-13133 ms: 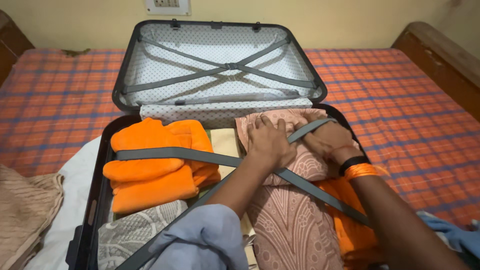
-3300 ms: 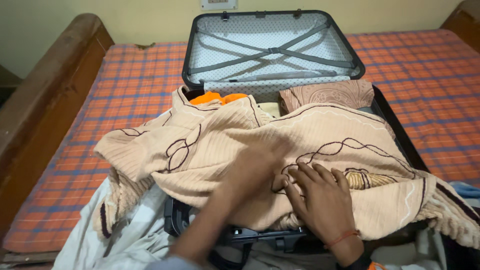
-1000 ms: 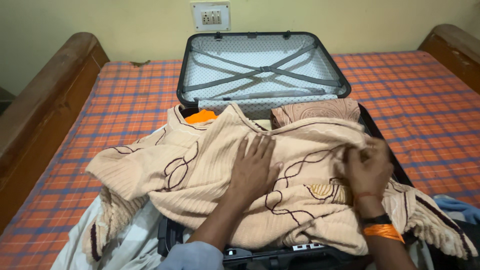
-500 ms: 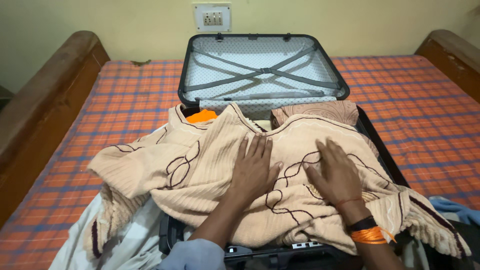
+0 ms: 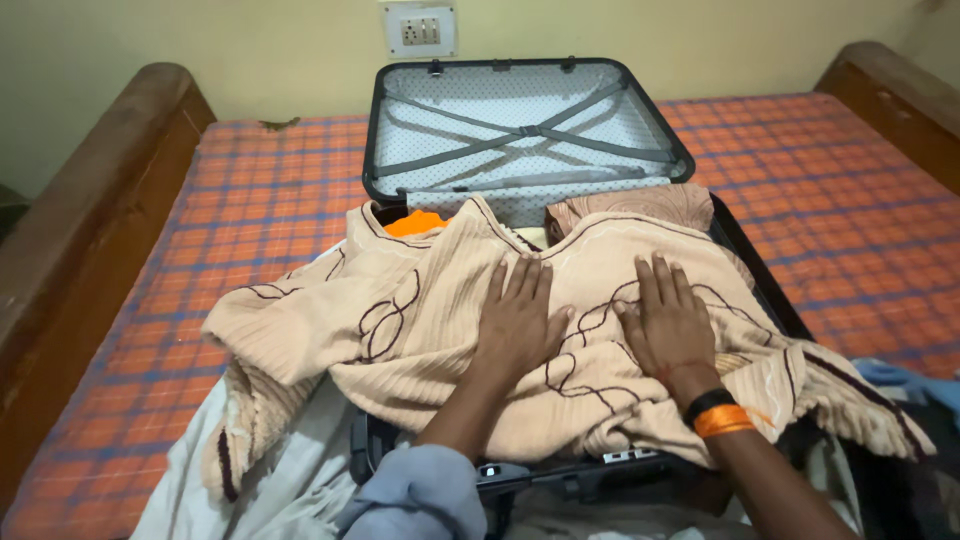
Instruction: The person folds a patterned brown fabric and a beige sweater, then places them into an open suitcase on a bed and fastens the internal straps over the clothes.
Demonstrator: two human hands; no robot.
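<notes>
Left hand [image 5: 520,320]: lying flat, palm down, fingers spread, pressing on the beige shawl [image 5: 420,320]; holding nothing.
Right hand [image 5: 672,322]: also lying flat and open just beside the left, pressing the same cloth; an orange band and a black band [image 5: 718,412] are sitting on the wrist.
Shawl position: spreading over the lower half of the open suitcase [image 5: 760,280], draping past its near rim and both sides; the fringed ends are hanging at left and right.
Handling, judged: ribbed woven fabric with dark looping embroidery, looking soft, limp and light; not fragile, likely bunching and sliding under the palms. Gathering at an edge or a folded ridge would probably be giving a better hold than the flat middle.
Beneath: orange folded clothing [image 5: 415,222] and a pinkish patterned garment [image 5: 640,205] are peeking out at the far edge.
Lid [image 5: 525,130]: standing open, dotted lining, grey crossed straps.
Surface: suitcase is resting on a bed with an orange checked bedsheet [image 5: 270,200]; white cloth [image 5: 290,470] lying at the near side.
Room: wooden bed frame [image 5: 90,230] at left, yellowish wall with a switch plate [image 5: 420,30].
</notes>
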